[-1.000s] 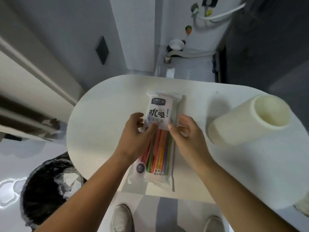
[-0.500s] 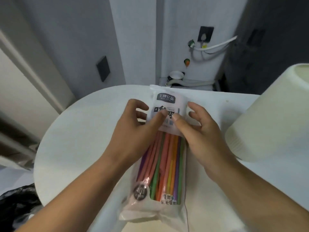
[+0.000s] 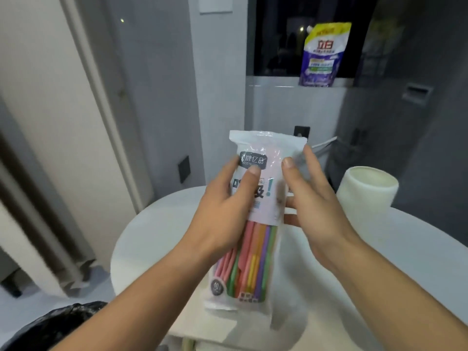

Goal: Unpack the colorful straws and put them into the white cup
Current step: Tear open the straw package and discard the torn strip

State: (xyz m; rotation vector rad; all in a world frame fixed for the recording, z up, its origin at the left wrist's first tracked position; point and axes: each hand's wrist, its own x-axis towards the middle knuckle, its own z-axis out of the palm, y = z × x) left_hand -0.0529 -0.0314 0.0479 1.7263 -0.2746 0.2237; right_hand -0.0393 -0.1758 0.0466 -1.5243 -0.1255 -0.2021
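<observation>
A sealed plastic pack of colorful straws (image 3: pixel 255 262) is held upright above the white table (image 3: pixel 379 262). Its upper part is white with printed characters; pink, orange, yellow, green and purple straws show through the clear lower part. My left hand (image 3: pixel 222 214) grips the pack from the left, thumb on the front label. My right hand (image 3: pixel 311 198) holds its right side, thumb on the front and fingers behind. The white cup (image 3: pixel 364 196) stands upright on the table to the right of my right hand, its mouth open upward.
A black bin bag (image 3: pixel 50 323) sits on the floor at lower left. A purple refill pouch (image 3: pixel 321 54) stands on the window ledge behind. A curtain (image 3: pixel 45 148) hangs at the left, beside grey walls.
Both hands lifted the straw pack off the table and tilted it upright. The camera view rose, so the window ledge and pouch came into sight. The cup stayed in place.
</observation>
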